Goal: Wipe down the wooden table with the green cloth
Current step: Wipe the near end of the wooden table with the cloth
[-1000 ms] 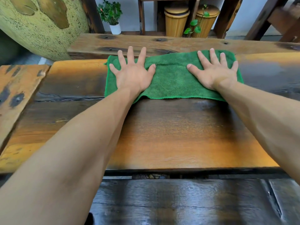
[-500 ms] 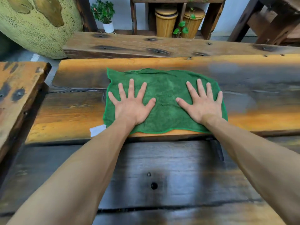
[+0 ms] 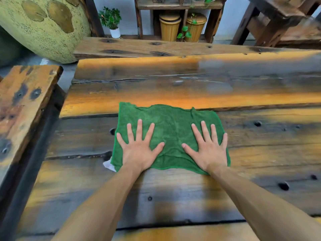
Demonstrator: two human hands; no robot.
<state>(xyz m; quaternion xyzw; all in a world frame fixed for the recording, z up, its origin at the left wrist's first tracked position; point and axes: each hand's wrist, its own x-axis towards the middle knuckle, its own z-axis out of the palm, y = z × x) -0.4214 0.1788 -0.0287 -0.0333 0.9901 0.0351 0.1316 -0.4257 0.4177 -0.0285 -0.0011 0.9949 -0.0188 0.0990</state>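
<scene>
The green cloth (image 3: 171, 134) lies spread flat on the wooden counter (image 3: 173, 193), and all places here are given from this cloth. The left hand (image 3: 139, 150) presses on its left half and the right hand (image 3: 207, 150) on its right half. The fingers (image 3: 139, 127) of both hands are straight and spread wide, and they pinch nothing. I think the hands are placed so because two flat palms hold the whole cloth against the wood, so one pull cleans a wide band. The far edge of the cloth is a little wavy and rests on the seam between two planks. A small white tag (image 3: 109, 165) shows at the near left corner of the cloth. Well beyond the cloth stand a potted plant (image 3: 111, 21) and two yellow bins (image 3: 182, 27).

Compared with half a second ago, the cloth with both hands has come nearer to the person, off the orange plank onto the darker plank. The spread of the fingers is unchanged.
</scene>
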